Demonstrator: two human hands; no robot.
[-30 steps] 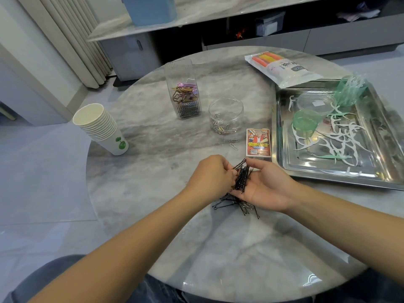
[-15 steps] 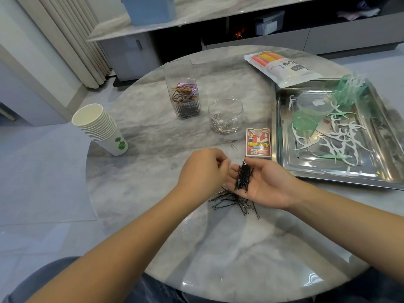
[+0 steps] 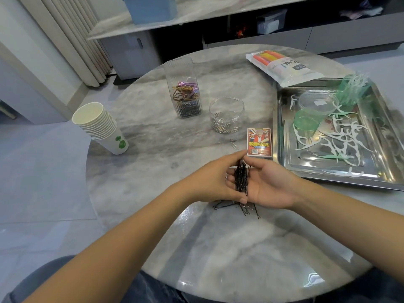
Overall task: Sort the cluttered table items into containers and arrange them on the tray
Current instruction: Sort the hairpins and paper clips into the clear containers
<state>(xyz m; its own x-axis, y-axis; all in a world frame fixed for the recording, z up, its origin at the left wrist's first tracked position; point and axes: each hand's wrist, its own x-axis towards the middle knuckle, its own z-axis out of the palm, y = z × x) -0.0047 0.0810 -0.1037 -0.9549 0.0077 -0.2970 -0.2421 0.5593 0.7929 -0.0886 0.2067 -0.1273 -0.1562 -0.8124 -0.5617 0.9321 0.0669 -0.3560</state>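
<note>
Since the earlier frames, left hand (image 3: 215, 179) is closing in against the right hand (image 3: 267, 185), the pins (image 3: 241, 179) now gathering into a tighter upright bundle. Cups (image 3: 99, 125) are sitting stacked at far left. Tall jar (image 3: 183, 88) is holding coloured clips over dark pins. Round jar (image 3: 226, 114) is holding paperclips. Left fingers are pinching the bundle; right palm is cupping it, fingers relaxed. Loose pins (image 3: 238, 207) are lying beneath. Tray (image 3: 284, 162) is holding flossers (image 3: 341, 138) and green lids (image 3: 306, 123).

Grey low cabinet (image 3: 328, 38) behind the table, blue box (image 3: 150, 7) on its marble top, beige curtain (image 3: 72, 38) at left
</note>
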